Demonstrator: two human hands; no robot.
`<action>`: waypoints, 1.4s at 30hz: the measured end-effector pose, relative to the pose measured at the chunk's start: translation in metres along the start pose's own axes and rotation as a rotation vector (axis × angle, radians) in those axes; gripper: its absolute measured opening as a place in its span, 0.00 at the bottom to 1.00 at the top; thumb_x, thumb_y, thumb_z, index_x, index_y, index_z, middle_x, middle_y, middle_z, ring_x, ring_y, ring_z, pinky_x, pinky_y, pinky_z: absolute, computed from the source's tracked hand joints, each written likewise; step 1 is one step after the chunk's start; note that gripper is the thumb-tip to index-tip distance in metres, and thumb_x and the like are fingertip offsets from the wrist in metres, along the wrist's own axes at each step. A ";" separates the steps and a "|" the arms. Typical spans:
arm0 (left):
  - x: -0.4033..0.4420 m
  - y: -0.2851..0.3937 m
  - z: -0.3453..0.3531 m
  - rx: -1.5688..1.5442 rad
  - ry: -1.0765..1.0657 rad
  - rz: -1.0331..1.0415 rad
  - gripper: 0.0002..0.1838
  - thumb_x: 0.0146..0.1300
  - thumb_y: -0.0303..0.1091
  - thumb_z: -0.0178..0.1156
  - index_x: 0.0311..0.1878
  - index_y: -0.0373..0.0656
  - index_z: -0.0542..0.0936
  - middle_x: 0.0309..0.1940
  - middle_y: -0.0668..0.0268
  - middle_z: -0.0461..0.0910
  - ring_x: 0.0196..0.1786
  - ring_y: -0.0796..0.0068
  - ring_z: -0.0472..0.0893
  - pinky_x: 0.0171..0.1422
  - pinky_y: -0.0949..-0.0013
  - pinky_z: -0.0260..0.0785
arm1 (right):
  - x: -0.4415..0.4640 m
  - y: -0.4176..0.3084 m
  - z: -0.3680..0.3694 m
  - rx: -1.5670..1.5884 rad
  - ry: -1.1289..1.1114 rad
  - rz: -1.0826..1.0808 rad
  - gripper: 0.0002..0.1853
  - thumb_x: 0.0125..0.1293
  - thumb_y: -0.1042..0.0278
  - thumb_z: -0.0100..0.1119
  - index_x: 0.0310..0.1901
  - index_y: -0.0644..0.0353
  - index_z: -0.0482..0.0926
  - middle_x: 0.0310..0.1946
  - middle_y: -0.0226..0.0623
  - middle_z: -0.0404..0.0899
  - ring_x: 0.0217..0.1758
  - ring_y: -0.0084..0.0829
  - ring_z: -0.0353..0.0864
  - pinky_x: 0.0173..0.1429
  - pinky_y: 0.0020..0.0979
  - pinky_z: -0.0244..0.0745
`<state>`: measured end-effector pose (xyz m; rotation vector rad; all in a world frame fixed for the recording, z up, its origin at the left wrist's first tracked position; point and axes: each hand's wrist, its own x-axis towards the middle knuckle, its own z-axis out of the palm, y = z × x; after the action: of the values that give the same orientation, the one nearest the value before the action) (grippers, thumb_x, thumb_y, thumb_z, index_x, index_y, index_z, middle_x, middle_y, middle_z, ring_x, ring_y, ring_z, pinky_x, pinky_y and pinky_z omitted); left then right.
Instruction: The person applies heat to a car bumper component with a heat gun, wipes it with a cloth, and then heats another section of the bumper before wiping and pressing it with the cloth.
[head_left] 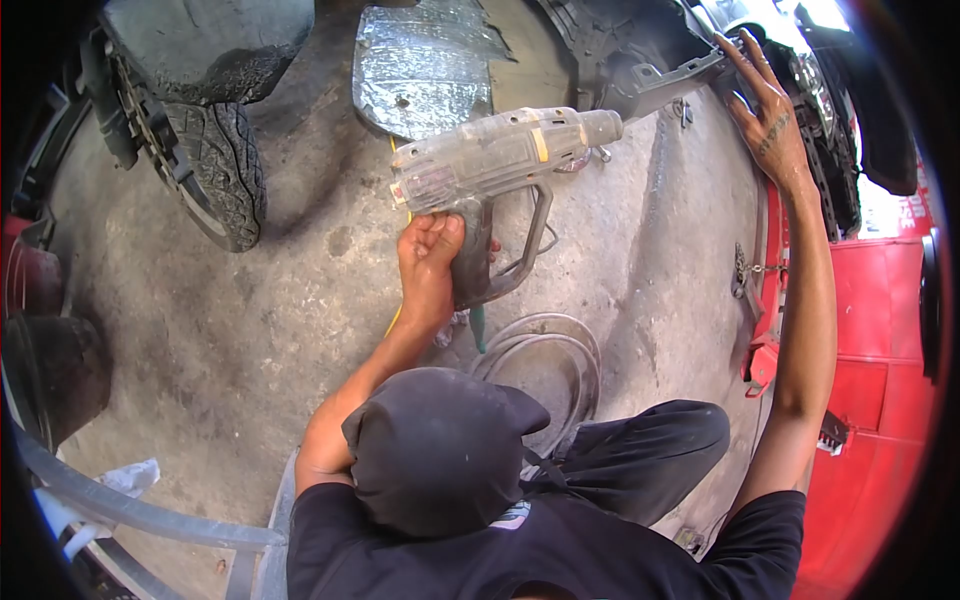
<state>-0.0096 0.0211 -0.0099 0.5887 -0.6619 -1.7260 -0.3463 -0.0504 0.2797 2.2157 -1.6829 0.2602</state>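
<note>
My left hand [432, 265] is wrapped round the dark handle of a heat gun [490, 160]. The gun's body is dusty, greyish and translucent, with a yellow mark near the front, and its nozzle points right. At the upper right, my right hand [768, 120] reaches up with long, spread fingers to the end of a black plastic panel [650, 88]. The fingers lie over the panel's edge and the thumb is below it, so it appears pinched there. The nozzle is just below and left of the panel, with a gap between.
A silvery foil-covered sheet [425, 70] lies at the top. A motorcycle wheel [220, 170] stands upper left, above a dark bucket [55, 375]. Round metal rims [597, 365] lie on the concrete floor [300, 290]. Red metal equipment [870, 340] lines the right. A dark cap [440, 450] blocks the lower middle.
</note>
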 end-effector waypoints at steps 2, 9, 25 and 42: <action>-0.001 0.001 0.002 0.011 0.010 0.000 0.18 0.76 0.42 0.60 0.49 0.32 0.79 0.36 0.52 0.87 0.35 0.65 0.88 0.44 0.65 0.82 | 0.000 -0.001 0.000 -0.007 -0.003 0.000 0.39 0.64 0.78 0.55 0.77 0.37 0.69 0.83 0.37 0.55 0.84 0.47 0.57 0.84 0.47 0.57; 0.014 0.015 0.004 -0.004 0.017 0.015 0.14 0.76 0.38 0.59 0.48 0.33 0.78 0.35 0.53 0.87 0.33 0.66 0.88 0.39 0.67 0.81 | -0.001 0.001 0.000 -0.008 0.002 -0.008 0.38 0.65 0.77 0.55 0.77 0.37 0.69 0.83 0.38 0.55 0.84 0.48 0.58 0.84 0.46 0.57; 0.150 0.067 -0.039 0.079 -0.451 -0.183 0.20 0.80 0.40 0.51 0.59 0.29 0.77 0.48 0.53 0.85 0.38 0.66 0.87 0.41 0.65 0.83 | 0.000 -0.003 -0.007 0.035 -0.044 0.032 0.38 0.64 0.78 0.55 0.77 0.37 0.70 0.83 0.35 0.55 0.83 0.47 0.59 0.84 0.45 0.57; 0.228 0.089 -0.031 0.205 -0.667 -0.206 0.17 0.79 0.39 0.56 0.52 0.32 0.82 0.39 0.57 0.86 0.33 0.69 0.87 0.38 0.67 0.82 | 0.001 -0.004 -0.010 -0.067 -0.029 -0.017 0.41 0.63 0.81 0.57 0.77 0.30 0.68 0.83 0.37 0.56 0.82 0.50 0.61 0.83 0.48 0.61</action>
<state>0.0194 -0.2222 0.0182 0.2079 -1.2917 -2.0750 -0.3420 -0.0469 0.2887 2.1940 -1.6615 0.1652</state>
